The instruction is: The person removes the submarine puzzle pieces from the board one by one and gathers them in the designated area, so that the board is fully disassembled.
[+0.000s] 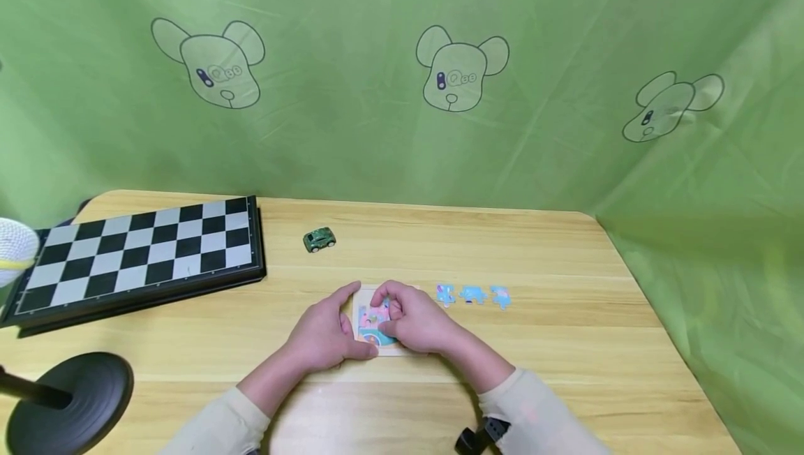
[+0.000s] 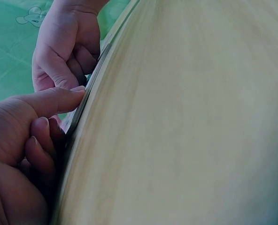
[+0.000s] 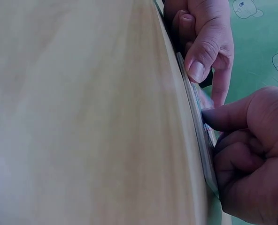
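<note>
A small jigsaw board (image 1: 364,294) with a pale frame lies flat on the table, its picture pink, blue and teal. My left hand (image 1: 323,333) holds the board from the left, index finger by the far left corner and thumb on the near edge. Over the board's right part, my right hand (image 1: 417,319) has its index finger and thumb bent around a pink puzzle piece (image 1: 373,315) within the frame; the fingers partly hide it. In the right wrist view, the right thumb (image 3: 223,117) touches the board's face. Several blue puzzle pieces (image 1: 472,294) lie in a row right of the board.
A folded chessboard (image 1: 144,249) lies at the left of the wooden table (image 1: 565,371). A green toy car (image 1: 319,239) stands beyond the puzzle. At the near left is a round black base (image 1: 94,399) with a stem. A green curtain (image 1: 352,148) hangs behind.
</note>
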`<action>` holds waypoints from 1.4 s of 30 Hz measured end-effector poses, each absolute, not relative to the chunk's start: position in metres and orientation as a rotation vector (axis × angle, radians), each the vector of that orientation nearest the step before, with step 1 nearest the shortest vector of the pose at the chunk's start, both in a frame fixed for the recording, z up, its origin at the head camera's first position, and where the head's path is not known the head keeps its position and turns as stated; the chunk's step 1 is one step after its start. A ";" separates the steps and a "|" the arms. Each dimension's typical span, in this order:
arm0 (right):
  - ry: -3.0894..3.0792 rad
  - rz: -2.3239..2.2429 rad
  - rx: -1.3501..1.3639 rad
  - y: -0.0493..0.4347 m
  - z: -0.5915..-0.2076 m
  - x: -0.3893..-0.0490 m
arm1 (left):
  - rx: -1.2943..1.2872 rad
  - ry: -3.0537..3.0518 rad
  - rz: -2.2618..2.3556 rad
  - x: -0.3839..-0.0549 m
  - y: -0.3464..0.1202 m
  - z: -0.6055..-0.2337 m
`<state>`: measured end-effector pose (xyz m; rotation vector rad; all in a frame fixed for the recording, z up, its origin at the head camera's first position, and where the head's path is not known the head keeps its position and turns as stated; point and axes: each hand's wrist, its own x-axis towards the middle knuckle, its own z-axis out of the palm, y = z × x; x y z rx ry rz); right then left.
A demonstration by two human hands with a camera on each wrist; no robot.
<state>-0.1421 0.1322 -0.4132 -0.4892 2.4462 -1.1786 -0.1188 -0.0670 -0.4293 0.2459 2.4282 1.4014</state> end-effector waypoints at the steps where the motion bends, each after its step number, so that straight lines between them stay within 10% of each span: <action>1: 2.451 -1.177 -0.492 0.132 -0.414 -0.142 | 0.246 2.428 1.403 -0.119 -0.067 -0.429; 42: 2.423 -1.241 -0.522 0.135 -0.417 -0.142 | 0.238 2.411 1.439 -0.117 -0.067 -0.427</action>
